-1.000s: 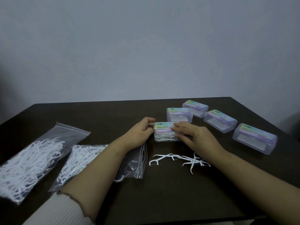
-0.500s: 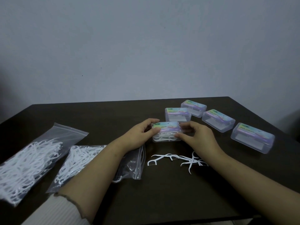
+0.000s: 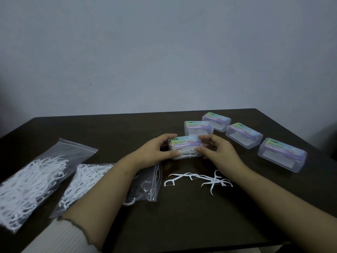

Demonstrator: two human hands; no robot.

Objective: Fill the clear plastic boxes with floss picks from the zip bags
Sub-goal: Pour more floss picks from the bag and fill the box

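Observation:
A clear plastic box [image 3: 186, 147] with a colourful label and white floss picks inside is held between both hands, just above the dark table [image 3: 127, 128]. My left hand [image 3: 155, 154] grips its left end, thumb on the front and fingers over the top. My right hand [image 3: 217, 152] grips its right end the same way. Several loose floss picks [image 3: 200, 179] lie on the table in front of the box. Two zip bags of picks lie at the left: one [image 3: 34, 181] far left, another [image 3: 87, 181] partly under my left forearm.
Several more closed clear boxes with the same label stand at the right: one [image 3: 197, 127] just behind the held box, others at the back [image 3: 216, 121], further right [image 3: 243, 135] and nearest the table's right edge [image 3: 281, 154]. A grey wall rises behind the table.
The box was pressed flat on the table under both hands; now both hands grip its ends and have tilted and raised it slightly. The loose picks and bags have not moved.

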